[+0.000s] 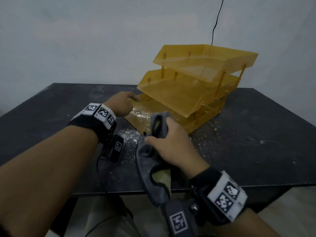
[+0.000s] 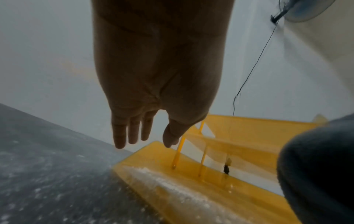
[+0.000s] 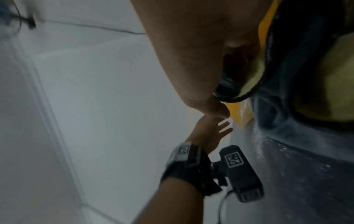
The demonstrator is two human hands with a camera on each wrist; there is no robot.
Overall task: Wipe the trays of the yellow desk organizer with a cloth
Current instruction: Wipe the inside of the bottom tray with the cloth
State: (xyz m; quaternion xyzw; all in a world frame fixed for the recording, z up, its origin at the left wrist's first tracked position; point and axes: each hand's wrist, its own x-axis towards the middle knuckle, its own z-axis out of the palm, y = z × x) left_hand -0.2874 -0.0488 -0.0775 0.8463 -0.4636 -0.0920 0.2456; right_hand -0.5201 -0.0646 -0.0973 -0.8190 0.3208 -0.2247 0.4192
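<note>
The yellow desk organizer (image 1: 193, 86) stood right of centre on the dark table (image 1: 256, 134), white powder (image 1: 142, 115) lying in its bottom tray. A hard sweep might have pushed powder over the tray's lip. The right hand (image 1: 172, 144) clenched the grey cloth (image 1: 152, 161) at the tray's near edge; the left hand (image 1: 122, 105), fingers extended and relaxed, hovered beside its far-left corner.

Plain indoor room, maybe an office corner, bare pale wall (image 1: 85, 40) standing behind, dusty black table (image 1: 256, 142) carrying a yellow desk organizer (image 1: 196, 82), thin black cable (image 1: 215, 23) hanging down
</note>
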